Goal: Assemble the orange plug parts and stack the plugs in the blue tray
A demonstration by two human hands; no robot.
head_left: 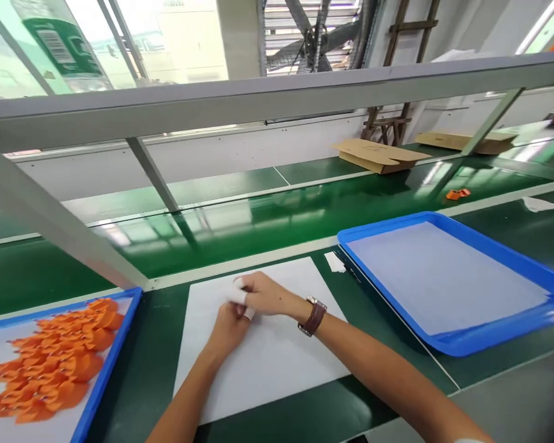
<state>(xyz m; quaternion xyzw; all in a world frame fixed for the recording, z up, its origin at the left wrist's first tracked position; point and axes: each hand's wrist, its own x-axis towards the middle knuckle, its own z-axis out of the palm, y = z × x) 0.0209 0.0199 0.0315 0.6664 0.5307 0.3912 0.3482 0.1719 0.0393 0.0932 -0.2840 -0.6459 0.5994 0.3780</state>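
Note:
My left hand (229, 329) and my right hand (265, 294) meet above a white sheet (277, 351) on the green worktable. Both have curled fingers, closed in toward each other and touching. White coverings (238, 294) show on some fingertips, slightly blurred. Whatever is pinched between the hands, if anything, is hidden. A watch with a brown strap (313, 316) is on my right wrist. Left of the sheet, a blue-rimmed tray (113, 357) holds several rows of orange curved pieces (58, 363).
A blue tray (461, 347) lined with white paper lies to the right. Beside it are a white scrap (335, 262) and thin dark sticks. A metal frame (277, 92) crosses ahead. Beyond lie cardboard boxes (378, 154) and small orange pieces (458, 194).

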